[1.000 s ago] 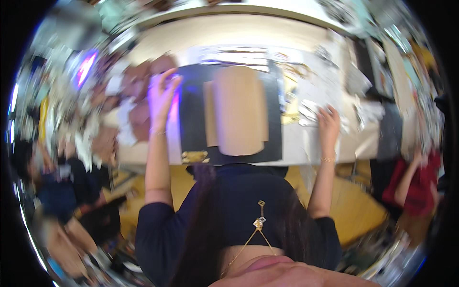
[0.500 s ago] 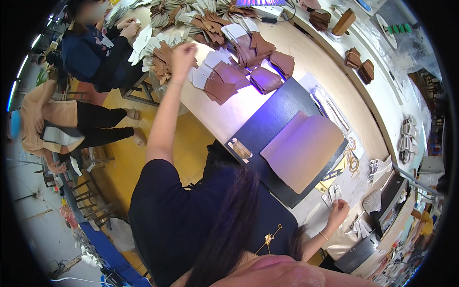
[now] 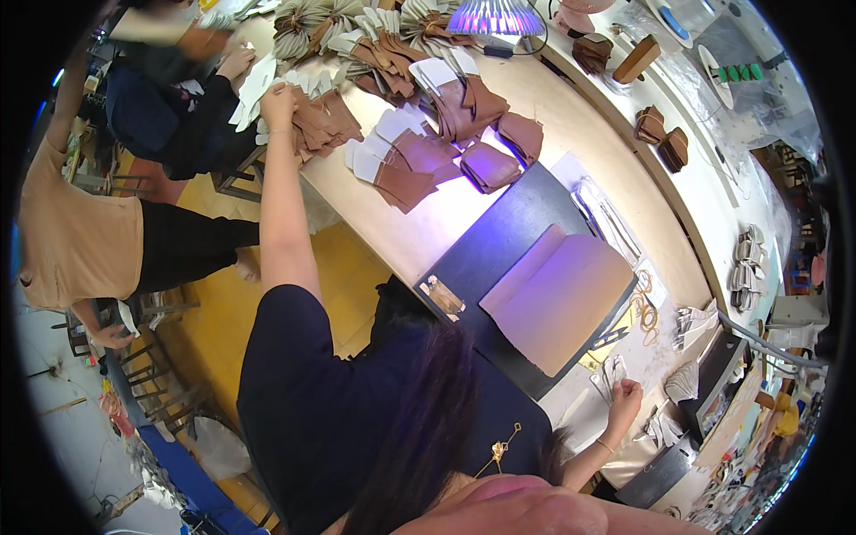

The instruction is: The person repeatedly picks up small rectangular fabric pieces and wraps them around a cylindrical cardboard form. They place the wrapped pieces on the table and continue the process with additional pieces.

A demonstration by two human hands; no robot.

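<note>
My left hand (image 3: 280, 104) reaches far out to the table's left edge, its fingers bunched together beside a fanned pile of brown leather pieces (image 3: 323, 125). Whatever lies between those fingertips is too small to make out. My right hand (image 3: 627, 398) is closed on a small white piece (image 3: 610, 374) at the near right of the table. Between the hands a large brown sheet (image 3: 560, 294), bent along a ridge, rests on a black mat (image 3: 517, 209). More brown and white cut pieces (image 3: 401, 160) lie fanned out beyond the mat.
A lit lamp (image 3: 496, 20) stands at the back. Pens (image 3: 610, 338) and tan cord (image 3: 646, 321) lie right of the mat. A raised white shelf (image 3: 664, 98) holds small brown bundles (image 3: 673, 150). One person (image 3: 169, 107) sits at the far left; another (image 3: 85, 236) stands nearer.
My left hand has moved left across the pile to its outer side. My right hand stays nearly in place with the white piece. The standing person at left has shifted and raised an arm.
</note>
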